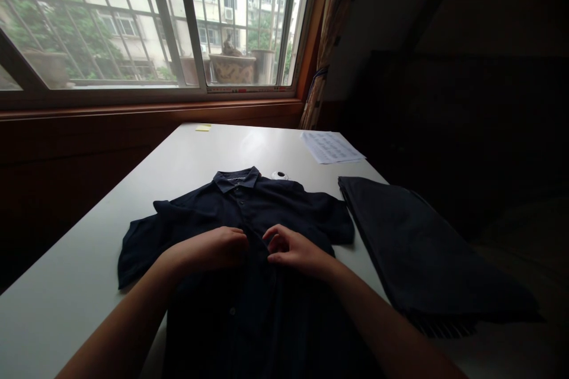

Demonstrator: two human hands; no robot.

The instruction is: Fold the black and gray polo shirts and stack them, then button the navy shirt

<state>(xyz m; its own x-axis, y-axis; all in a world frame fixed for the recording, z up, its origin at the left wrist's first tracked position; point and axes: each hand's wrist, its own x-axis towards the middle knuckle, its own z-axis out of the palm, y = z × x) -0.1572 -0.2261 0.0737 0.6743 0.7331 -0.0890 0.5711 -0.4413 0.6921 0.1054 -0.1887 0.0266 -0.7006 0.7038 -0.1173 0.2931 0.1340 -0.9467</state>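
Note:
A dark navy short-sleeved shirt (249,207) lies flat on the white table (89,249), collar toward the window, sleeves spread to both sides. Both my hands rest on its chest along the button strip. My left hand (217,249) is curled, its fingertips pinching the fabric at the placket. My right hand (288,249) faces it a little apart, with finger and thumb pinched on the opposite edge of the placket. A small button shows lower down on the shirt front.
A folded dark garment (413,243) lies at the right, overhanging the table edge. A printed sheet of paper (331,147), a small white round object (280,175) and a yellow sticky note (203,127) sit farther back. A window and curtain stand behind.

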